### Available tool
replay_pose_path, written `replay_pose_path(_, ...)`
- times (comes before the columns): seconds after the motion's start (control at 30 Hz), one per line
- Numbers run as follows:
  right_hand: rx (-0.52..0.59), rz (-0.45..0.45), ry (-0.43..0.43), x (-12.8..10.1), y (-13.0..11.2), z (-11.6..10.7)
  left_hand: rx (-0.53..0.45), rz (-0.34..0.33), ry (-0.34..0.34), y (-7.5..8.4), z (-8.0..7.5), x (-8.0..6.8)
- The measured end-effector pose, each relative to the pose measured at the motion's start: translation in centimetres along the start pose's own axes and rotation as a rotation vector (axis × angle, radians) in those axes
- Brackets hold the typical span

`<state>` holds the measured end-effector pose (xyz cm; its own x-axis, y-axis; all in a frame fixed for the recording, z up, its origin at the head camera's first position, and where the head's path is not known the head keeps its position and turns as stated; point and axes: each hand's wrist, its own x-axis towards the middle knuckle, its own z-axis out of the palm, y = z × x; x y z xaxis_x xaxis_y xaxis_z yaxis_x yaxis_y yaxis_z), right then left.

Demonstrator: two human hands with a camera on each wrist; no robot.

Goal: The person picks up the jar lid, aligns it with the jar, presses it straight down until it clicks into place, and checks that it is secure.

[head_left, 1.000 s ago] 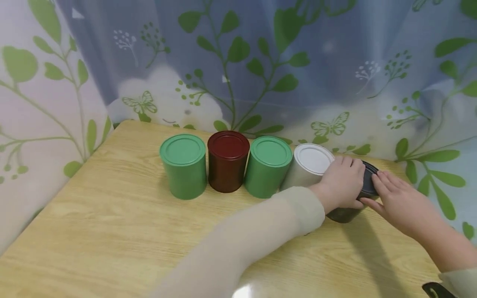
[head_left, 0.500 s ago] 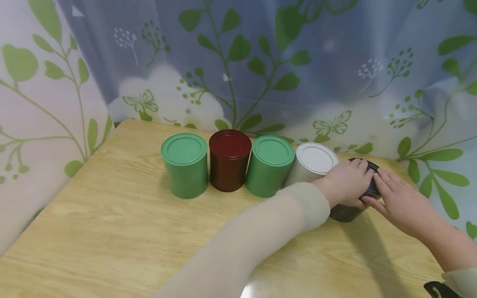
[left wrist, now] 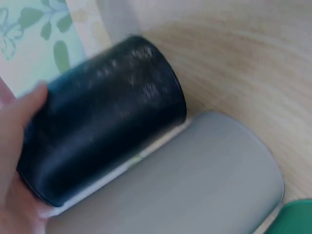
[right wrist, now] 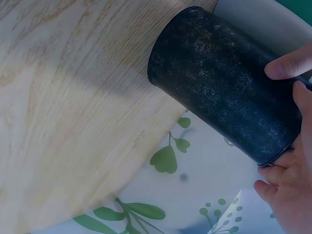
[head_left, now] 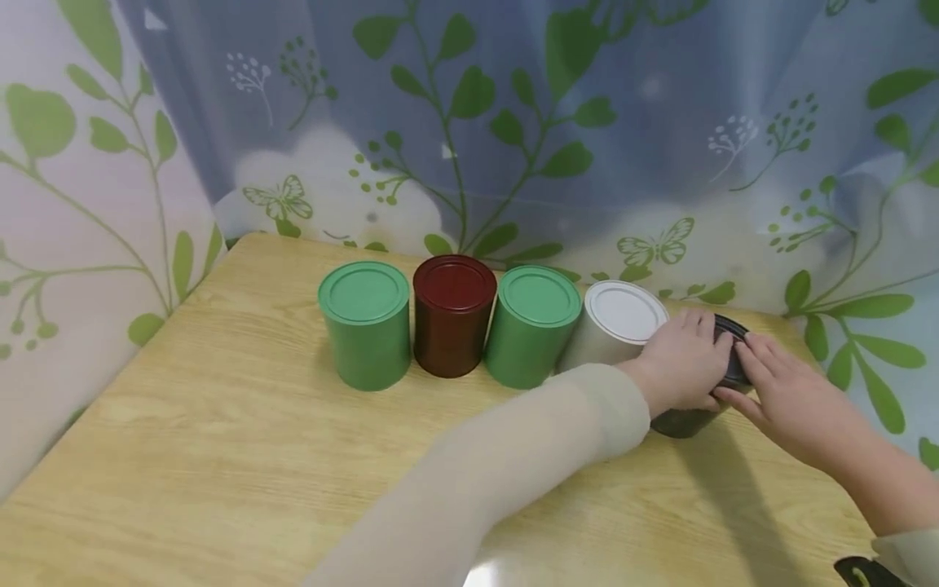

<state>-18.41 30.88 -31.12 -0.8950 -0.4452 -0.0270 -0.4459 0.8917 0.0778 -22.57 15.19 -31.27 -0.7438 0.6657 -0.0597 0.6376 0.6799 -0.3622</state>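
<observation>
Pale wood table (head_left: 220,424), pushed up against a leaf-print curtain (head_left: 513,122). Along the back, a row of lidded tins, read off from the white tin (head_left: 612,326): near green tin (head_left: 531,326) touching it on one side, then red tin (head_left: 452,318), then far green tin (head_left: 364,326) a little apart at the end. On the white tin's other side, at the open end of the row, the black tin (head_left: 678,421), standing on the table and mostly hidden under two hands.

Left hand (head_left: 678,363): reaches across in front of the white tin, fingers curled over the black tin's top, thumb wrapped round the wall. Right hand (head_left: 788,399): comes in from the side away from the white tin, fingers laid over the lid and bent down past the rim. Seen from the right wrist, the black tin (right wrist: 224,78) is gripped at the lid end, base free on the wood. Seen from the left wrist, black tin (left wrist: 107,122) and white tin (left wrist: 195,185) lie wall to wall, only a thin bright line between; touching or just shy, hard to say.

For a clean finish, probably best:
- Press evenly from both sides, so the base sits flat.
- Slide rather than lift; less chance of tipping.
- Ease toward the white tin gently, since a shove could likely nudge the whole row.
- Mind the table edge beyond the black tin, which looks near.
- Let go one hand at a time, lid hand last.
</observation>
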Motion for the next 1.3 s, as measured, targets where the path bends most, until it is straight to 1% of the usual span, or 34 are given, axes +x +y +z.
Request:
replay_pose_path(0.07, 0.022, 0.016, -0.015, -0.1, -0.1, 0.0, 0.005, -0.039, -0.009, 0.3, 0.2, -0.4)
replay_pose_path(0.17, 0.016, -0.001, 0.013, -0.1, -0.2, 0.0, 0.001, -0.075, -0.011, 0.5, 0.4, -0.8)
replay_pose_path(0.3, -0.029, -0.039, 0.062, -0.1, -0.3, -0.2, -0.017, -0.083, 0.006, 0.5, 0.3, -1.1)
replay_pose_path(0.33, -0.041, -0.045, 0.064, 0.0, -0.4, -0.4, -0.018, -0.085, 0.007, 0.5, 0.2, -1.2)
replay_pose_path(0.43, -0.064, -0.037, 0.023, 0.2, -0.6, -0.9, 0.01, -0.106, -0.001, 0.5, -0.1, -1.3)
replay_pose_path(0.53, -0.087, -0.036, -0.023, 0.5, -0.8, -1.3, 0.087, -0.118, 0.006, 0.8, -0.3, -1.6)
replay_pose_path(0.63, -0.122, -0.046, -0.038, 0.7, -0.9, -1.4, 0.149, -0.12, 0.046, 1.2, -0.3, -2.0)
replay_pose_path(0.8, -0.173, -0.062, 0.002, 0.8, -1.1, -1.4, 0.152, -0.139, 0.128, 1.4, -0.2, -2.2)
replay_pose_path(0.93, -0.176, -0.055, -0.027, 0.7, -0.9, -1.4, 0.102, -0.165, 0.138, 1.7, 0.0, -2.4)
replay_pose_path(1.07, -0.146, -0.03, -0.059, 0.5, -0.7, -1.2, -0.025, -0.204, 0.081, 1.9, 0.1, -2.6)
replay_pose_path(1.17, -0.136, -0.004, -0.072, 0.6, -0.8, -1.2, -0.109, -0.226, 0.014, 1.8, -0.2, -2.6)
replay_pose_path(1.23, -0.135, 0.014, -0.085, 0.6, -0.9, -1.1, -0.148, -0.233, -0.001, 1.5, -0.4, -2.8)
replay_pose_path(1.3, -0.133, 0.024, -0.1, 0.6, -1.2, -1.2, -0.167, -0.231, -0.012, 1.3, -0.5, -3.1)
